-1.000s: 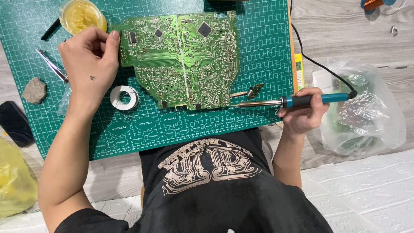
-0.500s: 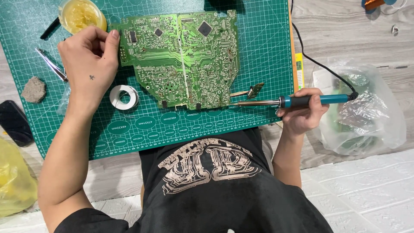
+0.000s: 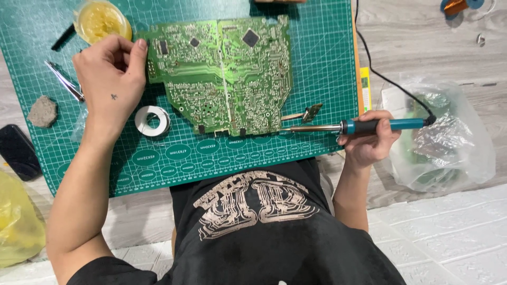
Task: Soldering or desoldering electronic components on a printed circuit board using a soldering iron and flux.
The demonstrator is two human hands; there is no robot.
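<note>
Covering most of the wooden surface (image 3: 433, 47) is a large green cutting mat (image 3: 317, 68) marked with a grid. The person sits at its near edge in a black printed shirt (image 3: 253, 227).

On the mat, toward its far side, lies a green circuit board (image 3: 227, 74), flat, solder side up, with two dark square chips near its far edge. The left hand (image 3: 108, 84) rests at the board's left edge; its fingers are curled loosely together, the thumb tip touching the board's corner. It grips nothing that can be seen.

To the right of the mat sits a crumpled clear plastic bag (image 3: 449, 142) with green items inside. At the lower left lies a yellow plastic bag (image 3: 16, 221).

The right hand (image 3: 369, 140) is off the mat's right edge, fingers wrapped firmly around the blue handle of a soldering iron (image 3: 359, 126). The iron lies level, its metal tip pointing left and ending just beside the board's near right corner; whether it touches cannot be told. Its black cord (image 3: 380, 74) runs away over the surface.

Smaller items: a round jar of yellow paste (image 3: 100, 21) at the mat's far left, a roll of solder wire (image 3: 152, 120) just right of the left wrist, a dark phone (image 3: 18, 153) off the mat's left edge, metal tweezers (image 3: 63, 80) left of the hand, a grey stone (image 3: 42, 111), and a small brass clip (image 3: 311, 112) just above the iron's tip.
</note>
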